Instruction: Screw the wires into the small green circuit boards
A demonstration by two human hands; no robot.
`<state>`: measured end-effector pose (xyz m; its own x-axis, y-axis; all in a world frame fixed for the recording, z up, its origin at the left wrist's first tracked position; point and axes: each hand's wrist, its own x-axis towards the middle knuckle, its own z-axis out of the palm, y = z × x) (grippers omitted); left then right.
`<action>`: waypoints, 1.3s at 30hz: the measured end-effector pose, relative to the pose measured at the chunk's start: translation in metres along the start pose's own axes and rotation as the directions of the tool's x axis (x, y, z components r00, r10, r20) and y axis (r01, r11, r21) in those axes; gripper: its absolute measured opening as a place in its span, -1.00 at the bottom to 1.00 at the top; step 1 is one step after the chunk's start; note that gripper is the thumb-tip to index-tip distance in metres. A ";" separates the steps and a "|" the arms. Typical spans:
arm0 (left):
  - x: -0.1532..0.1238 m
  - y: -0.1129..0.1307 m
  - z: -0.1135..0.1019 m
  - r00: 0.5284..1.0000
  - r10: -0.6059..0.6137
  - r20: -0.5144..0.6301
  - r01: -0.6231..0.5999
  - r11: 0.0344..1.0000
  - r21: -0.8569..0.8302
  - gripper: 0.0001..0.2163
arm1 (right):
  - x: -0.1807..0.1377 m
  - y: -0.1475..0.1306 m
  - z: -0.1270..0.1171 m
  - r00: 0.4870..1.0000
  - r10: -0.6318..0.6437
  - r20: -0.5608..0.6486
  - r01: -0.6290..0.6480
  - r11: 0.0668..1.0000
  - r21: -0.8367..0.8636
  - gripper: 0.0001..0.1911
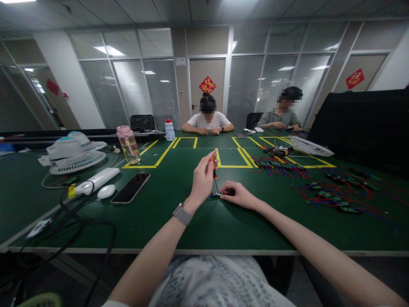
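My left hand (202, 179), with a watch on its wrist, is closed round a small orange-handled screwdriver (213, 167) held upright, its tip down on a small circuit board (217, 195) on the green table (179, 221). My right hand (239, 194) lies just right of the board, its fingers pinched on the board's right end to hold it flat on the table.
A phone (131, 188), a white mouse (106, 191), a power strip (97, 180), a fan (75, 155) and a pink bottle (128, 145) lie to the left. Several wired boards (329, 194) are spread on the right. Two people sit across the table.
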<state>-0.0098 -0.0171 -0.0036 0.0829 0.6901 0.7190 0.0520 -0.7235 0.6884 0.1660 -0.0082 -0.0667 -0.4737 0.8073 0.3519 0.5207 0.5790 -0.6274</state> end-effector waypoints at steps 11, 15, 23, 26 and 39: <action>-0.002 0.009 -0.001 0.995 0.075 -0.062 -0.067 0.990 0.123 -0.83 | 0.000 -0.001 -0.001 1.000 0.021 0.007 -0.022 1.000 0.014 -0.79; -0.001 0.009 -0.002 0.996 0.082 -0.039 -0.074 0.982 0.173 -0.74 | 0.000 0.001 0.000 1.000 0.019 0.002 -0.019 1.000 0.020 -0.79; -0.002 0.002 -0.001 1.000 0.025 -0.003 -0.025 1.000 0.017 -0.70 | 0.000 0.004 0.000 1.000 0.011 0.003 -0.011 1.000 0.029 -0.78; -0.002 0.006 -0.001 0.998 0.050 -0.031 -0.048 0.997 0.058 -0.77 | 0.000 0.003 0.000 1.000 0.013 0.007 -0.013 1.000 0.025 -0.78; 0.000 0.002 -0.003 0.996 0.029 -0.088 -0.026 0.999 0.043 -0.72 | -0.001 -0.001 -0.002 0.998 -0.038 0.040 0.036 0.998 0.056 -0.73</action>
<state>-0.0123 -0.0187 -0.0021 -0.0033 0.6675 0.7446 0.0923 -0.7412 0.6649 0.1670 -0.0097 -0.0650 -0.5211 0.7794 0.3478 0.4625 0.6003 -0.6525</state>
